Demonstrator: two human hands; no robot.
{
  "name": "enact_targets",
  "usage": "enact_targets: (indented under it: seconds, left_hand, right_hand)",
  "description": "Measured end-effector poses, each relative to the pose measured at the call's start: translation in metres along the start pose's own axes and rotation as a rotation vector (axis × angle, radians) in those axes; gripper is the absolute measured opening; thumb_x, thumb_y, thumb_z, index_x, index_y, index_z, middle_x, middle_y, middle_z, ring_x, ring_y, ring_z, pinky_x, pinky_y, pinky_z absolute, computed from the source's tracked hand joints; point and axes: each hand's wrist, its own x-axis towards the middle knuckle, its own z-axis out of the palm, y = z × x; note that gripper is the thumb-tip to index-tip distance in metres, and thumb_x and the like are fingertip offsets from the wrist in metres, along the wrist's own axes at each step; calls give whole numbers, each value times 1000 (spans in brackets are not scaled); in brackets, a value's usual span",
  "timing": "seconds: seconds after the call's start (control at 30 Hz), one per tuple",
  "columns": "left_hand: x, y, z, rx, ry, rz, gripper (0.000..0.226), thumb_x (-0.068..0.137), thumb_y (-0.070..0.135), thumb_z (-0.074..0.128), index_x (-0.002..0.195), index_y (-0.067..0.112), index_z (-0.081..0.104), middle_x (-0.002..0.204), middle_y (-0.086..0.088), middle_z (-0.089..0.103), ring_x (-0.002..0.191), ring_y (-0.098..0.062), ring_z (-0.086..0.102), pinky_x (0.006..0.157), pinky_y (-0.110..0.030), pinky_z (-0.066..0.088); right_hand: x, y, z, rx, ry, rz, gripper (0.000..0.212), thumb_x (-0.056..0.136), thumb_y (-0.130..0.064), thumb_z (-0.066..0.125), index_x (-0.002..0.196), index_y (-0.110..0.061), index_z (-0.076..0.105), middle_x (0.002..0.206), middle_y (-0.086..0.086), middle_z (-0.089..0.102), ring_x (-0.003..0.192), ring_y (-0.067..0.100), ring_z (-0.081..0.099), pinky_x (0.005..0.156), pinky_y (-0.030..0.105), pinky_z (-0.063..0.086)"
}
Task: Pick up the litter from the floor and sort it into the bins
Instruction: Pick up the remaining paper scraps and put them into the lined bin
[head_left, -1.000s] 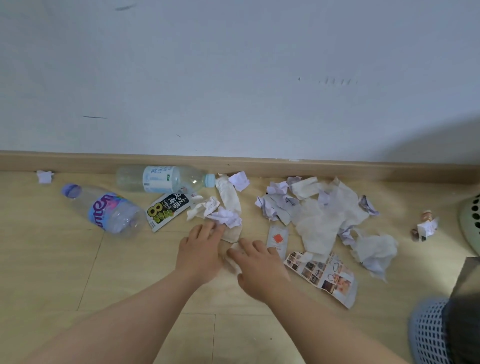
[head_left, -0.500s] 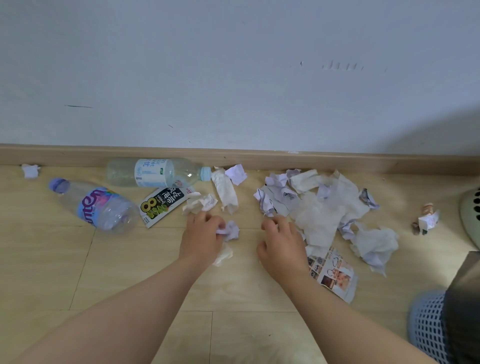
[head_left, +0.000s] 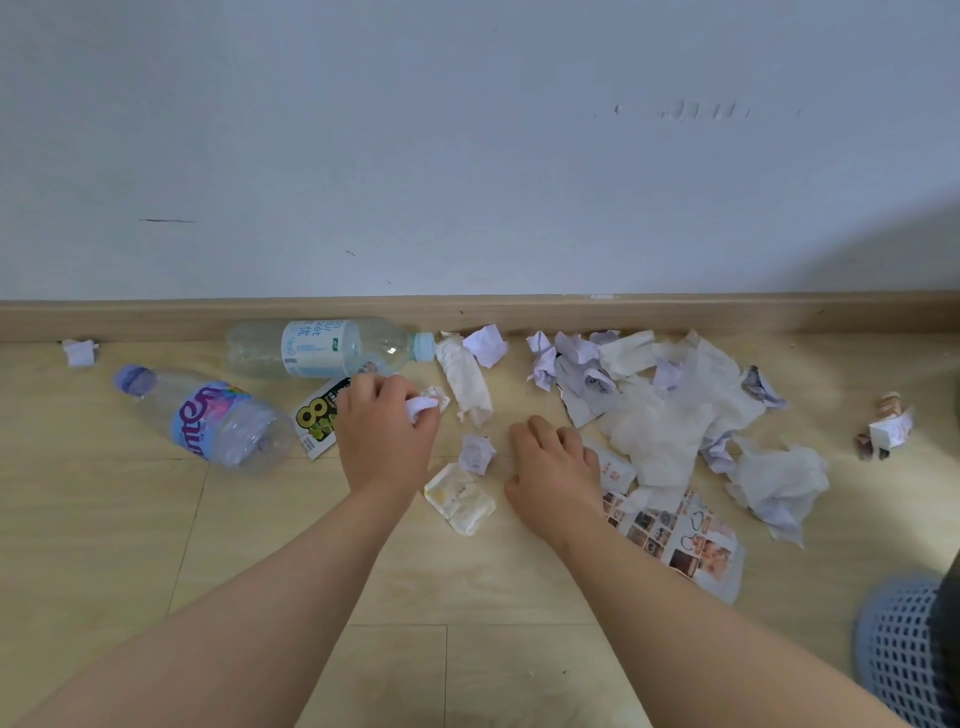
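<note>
Bare pale wood-look floor (head_left: 249, 545) lies open in front of both arms, while litter crowds the wooden skirting board (head_left: 156, 317). The left hand (head_left: 387, 431) has shifted up beside the black-and-green packet (head_left: 318, 418), fingers curled round a crumpled white paper scrap (head_left: 421, 408). The right hand (head_left: 556, 467), pulled back from the white tissue pile (head_left: 670, 415), lies palm-down with fingers loosely bent, nothing seen in it. A small lilac paper ball (head_left: 475, 453) lies free between them, and the blue mesh bin (head_left: 901, 665) sits far right.

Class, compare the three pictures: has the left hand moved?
Yes. The left hand has moved toward the skirting board, now right beside the clear bottle.
</note>
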Motion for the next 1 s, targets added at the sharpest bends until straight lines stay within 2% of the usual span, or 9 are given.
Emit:
enact_targets:
  seconds: [0.1,0.2,0.33,0.43,0.5,0.6,0.73,0.9,1.0]
  left_hand:
    - [4,3,6,-58,-89,11,17,88,20,59,93,4,61,116,-10,52,109,-31,45,85,-33,34]
    - [3,6,14,-68,-240,63,29,93,24,43,116,14,57,138,-4,44,123,-31,39,94,-35,35]
    - [3,1,24,125,-469,57,42,96,15,38,136,28,42,155,2,19,141,-26,18,109,-44,28]
    - [1,-8,29,204,-492,72,47,93,7,39,134,30,43,151,5,25,139,-25,19,105,-40,33]
    - [-2,-14,30,224,-459,138,49,90,2,41,131,29,47,145,7,34,135,-24,24,97,-35,37]
    - [-3,-20,32,206,-422,165,52,86,-3,43,126,29,51,132,9,43,122,-24,34,85,-27,34]
    - [-4,-28,39,173,-418,132,40,88,0,46,118,26,55,116,5,48,113,-23,41,80,-19,21]
    - [-4,-30,42,143,-432,90,27,90,4,45,105,25,55,107,2,56,102,-24,47,70,-20,15]
    - [-6,-23,36,42,-441,9,24,92,4,43,106,18,58,104,-5,57,98,-26,48,76,-27,30]
  right_hand:
    - [-1,2,-4,44,83,28,38,89,-15,43,126,-16,46,134,1,43,122,24,37,99,33,30]
    - [4,1,-13,137,174,92,37,89,-14,44,126,-13,46,129,6,44,118,25,41,95,32,36]
    - [19,-1,-28,189,209,64,54,86,-11,46,139,-19,35,150,8,20,128,29,32,101,38,36]
    - [38,-4,-39,151,66,41,70,86,-14,48,146,-32,17,157,5,-6,136,33,19,102,42,36]
    - [51,-5,-43,139,-65,65,73,86,-15,46,147,-36,11,158,1,-13,140,35,12,105,45,32]
    - [60,-5,-37,24,-181,68,63,87,-13,42,145,-24,21,158,-1,1,139,34,15,111,45,23]
    - [44,-3,-19,-70,11,19,47,87,-4,40,134,-9,39,145,2,35,132,31,28,110,39,23]
    - [24,3,0,12,165,-22,27,91,-1,41,113,-11,55,112,5,57,107,27,43,88,31,30]
    - [18,4,2,158,217,52,22,86,2,48,105,-8,56,97,8,51,88,25,41,74,29,28]
